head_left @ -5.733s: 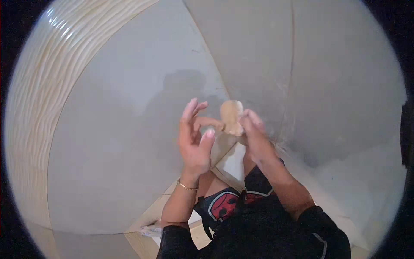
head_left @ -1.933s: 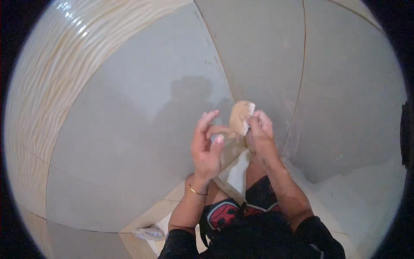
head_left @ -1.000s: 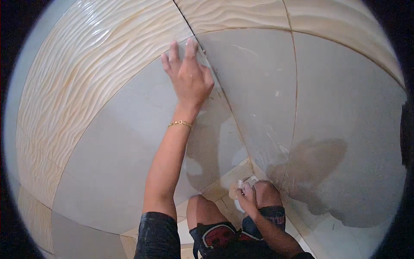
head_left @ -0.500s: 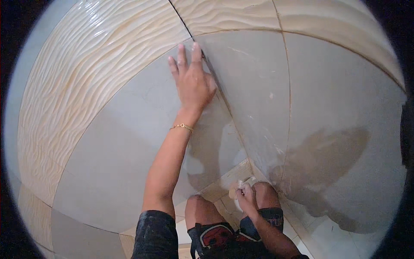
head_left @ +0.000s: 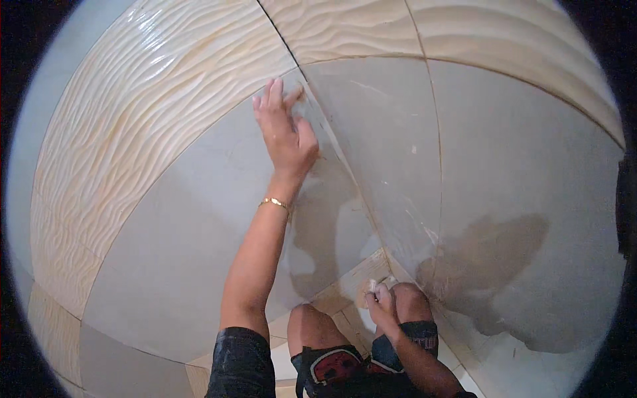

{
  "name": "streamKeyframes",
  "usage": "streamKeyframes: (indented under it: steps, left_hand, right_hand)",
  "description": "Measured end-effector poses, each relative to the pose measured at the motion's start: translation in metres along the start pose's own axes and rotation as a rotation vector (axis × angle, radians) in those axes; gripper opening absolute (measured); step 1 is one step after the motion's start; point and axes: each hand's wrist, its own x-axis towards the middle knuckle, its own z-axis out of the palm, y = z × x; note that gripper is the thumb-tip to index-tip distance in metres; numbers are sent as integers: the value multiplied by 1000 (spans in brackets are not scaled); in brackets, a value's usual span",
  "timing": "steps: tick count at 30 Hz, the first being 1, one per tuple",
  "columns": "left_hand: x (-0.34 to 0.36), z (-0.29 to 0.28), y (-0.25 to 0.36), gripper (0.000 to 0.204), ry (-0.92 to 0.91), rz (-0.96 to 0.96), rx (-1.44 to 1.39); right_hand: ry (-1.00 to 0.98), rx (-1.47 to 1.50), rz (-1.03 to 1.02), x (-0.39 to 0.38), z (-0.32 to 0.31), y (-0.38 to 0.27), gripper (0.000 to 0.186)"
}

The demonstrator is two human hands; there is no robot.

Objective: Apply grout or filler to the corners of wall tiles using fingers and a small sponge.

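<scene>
My left hand (head_left: 284, 136), a bracelet at the wrist, touches the grey wall tile beside the upper corner joint (head_left: 332, 141), just below the wavy band. Its fingers are partly bent, with the index apart at the joint; a little tan material shows near that fingertip. My right hand (head_left: 382, 309) is low between my knees, closed on a tan, pale-edged lump (head_left: 365, 291), partly hidden by the fingers.
Large grey tiles (head_left: 172, 232) cover both walls, with pale scuffs on the right one. Cream wave-textured tiles (head_left: 126, 119) run above them. Beige tiled edging (head_left: 345, 278) lies at the corner's foot, around my bare knees (head_left: 312, 328).
Earlier both hands were together at the lump; since then my left hand went up to the wall, lately shifting slightly down and left. My right hand dropped low with the lump.
</scene>
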Motion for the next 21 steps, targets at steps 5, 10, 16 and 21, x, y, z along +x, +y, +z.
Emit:
streamKeyframes:
  steps: [5, 10, 16, 21]
  left_hand:
    - [26, 10, -2, 69, 46, 109, 216]
    - [17, 16, 6, 74, -110, 80, 357]
    - [-18, 21, 12, 75, -236, 22, 313]
    - [-3, 11, -6, 71, -21, 74, 290]
  right_hand:
    - [15, -32, -36, 0, 2, -5, 16]
    - [-53, -71, 31, 0, -1, -21, 17]
    - [-31, -88, 32, 0, -4, -2, 16]
    - [-52, 8, 81, 1, 1, -5, 14]
